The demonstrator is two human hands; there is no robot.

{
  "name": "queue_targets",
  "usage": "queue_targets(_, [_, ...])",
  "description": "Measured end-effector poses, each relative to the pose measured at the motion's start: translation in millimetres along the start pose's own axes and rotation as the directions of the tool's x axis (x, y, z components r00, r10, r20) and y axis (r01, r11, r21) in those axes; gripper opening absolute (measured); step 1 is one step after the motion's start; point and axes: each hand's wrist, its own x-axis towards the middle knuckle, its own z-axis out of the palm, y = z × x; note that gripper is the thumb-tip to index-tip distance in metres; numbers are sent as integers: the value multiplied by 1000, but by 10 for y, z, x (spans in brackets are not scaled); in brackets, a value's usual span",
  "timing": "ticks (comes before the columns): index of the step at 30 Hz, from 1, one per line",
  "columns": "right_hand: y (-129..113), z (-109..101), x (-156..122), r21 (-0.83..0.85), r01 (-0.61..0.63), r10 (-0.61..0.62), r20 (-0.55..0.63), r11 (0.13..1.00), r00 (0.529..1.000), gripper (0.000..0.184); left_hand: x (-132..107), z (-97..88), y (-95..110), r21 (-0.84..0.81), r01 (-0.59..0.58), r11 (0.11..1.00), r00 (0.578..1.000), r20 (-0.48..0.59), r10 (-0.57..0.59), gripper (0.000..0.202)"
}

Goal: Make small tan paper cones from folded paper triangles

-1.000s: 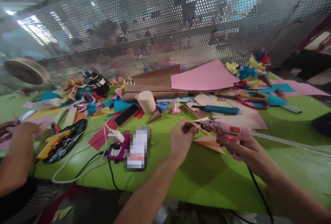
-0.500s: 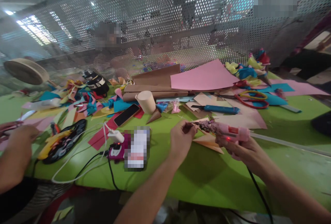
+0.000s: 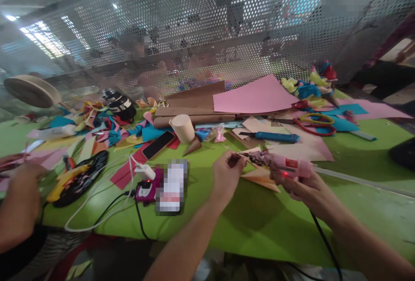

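Note:
My right hand [image 3: 303,188] grips a pink glue gun [image 3: 280,163] with a red light on its body, its nozzle pointing left. My left hand [image 3: 227,173] is closed in a pinch right at the nozzle tip, holding something small and dark that I cannot make out. Both hands hover over the green table [image 3: 259,225]. Just beneath the gun lies a tan paper cone [image 3: 261,178]. The gun's black cord [image 3: 326,242] trails down past my right forearm.
A co-worker's hand [image 3: 24,186] is at the left edge. Near my left hand sit a power strip with plugs [image 3: 145,186], a phone [image 3: 158,144], a cream paper roll [image 3: 183,127]. Behind lie pink sheets [image 3: 256,95], brown card, a blue utility knife [image 3: 272,137], red scissors [image 3: 314,125], paper scraps. A perforated metal screen stands behind.
My hands have barely moved; the glue gun stays at the pinched piece. The co-worker's hand at the left has shifted down and slightly left.

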Motion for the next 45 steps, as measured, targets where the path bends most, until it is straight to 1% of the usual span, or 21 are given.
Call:
queue_targets(4, [4,-12,11,18,-17,18,-21,1000,1000,47,8,-9,-15,-39,-8,999,1000,3,8,14])
queue_targets(8, [6,-19,16,34,-8,10,-36,999,999,48,12,-17,-28,-35,-35,999,999,2,35,15])
queue_targets(13, [-17,1,11,31,-29,30,-28,999,999,51,20,-25,-52,-39,-23,999,1000,2,23,16])
queue_targets(17, [-38,9,3,34,-29,29,-18,999,999,51,18,-36,-58,-35,-43,998,999,7,44,15])
queue_targets(25, [-30,2,15,39,-21,23,-40,999,999,51,26,-40,-44,-74,-43,996,999,6,44,18])
queue_targets(29, [-24,9,13,55,-39,41,-32,998,999,50,17,-38,-44,-38,-48,998,999,0,48,14])
queue_targets(34, [-1,11,6,35,-28,29,-27,999,999,48,1,-42,-37,22,-74,997,997,-5,74,14])
queue_targets(37, [9,4,6,21,-25,25,-23,999,999,50,10,-43,-50,-12,-69,998,998,3,69,19])
queue_targets(41, [3,-5,14,21,-11,11,-27,1000,1000,53,33,-40,-80,-70,-91,993,996,-3,91,25])
queue_targets(45, [1,-3,21,20,-9,9,-41,1000,999,53,38,-45,-78,-72,-104,992,995,-1,104,26])
